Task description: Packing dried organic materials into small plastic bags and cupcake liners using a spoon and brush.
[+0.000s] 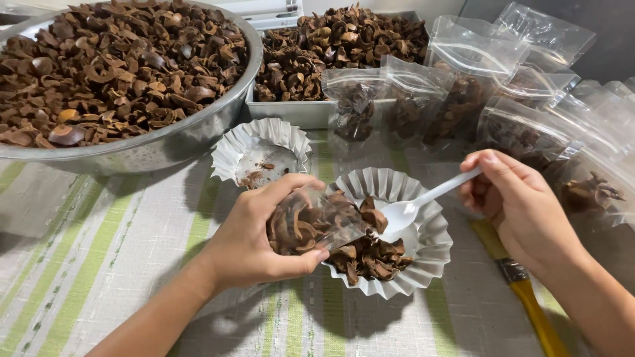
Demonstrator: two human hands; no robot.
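Left hand [254, 238], palm down, grips a clear bag [311, 221] of brown shells tilted over the near fluted tin [430, 248]. Right hand [519, 205], from the right, pinches a white spoon [413, 206] at the bag's mouth.

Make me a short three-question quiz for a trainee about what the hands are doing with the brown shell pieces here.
1. True or false: the left hand holds a clear pouch partly filled with brown shell pieces.
2. What does the right hand hold? A) a white plastic spoon B) the yellow-handled brush C) a filled bag
3. Fill in: the spoon's bowl sits over the ____ fluted foil cup, the one holding shell pieces.

Key:
1. True.
2. A, the white plastic spoon; the yellow-handled brush lies on the striped tablecloth below that hand.
3. Nearer: the nearer fluted foil cup. The farther foil cup holds only crumbs.
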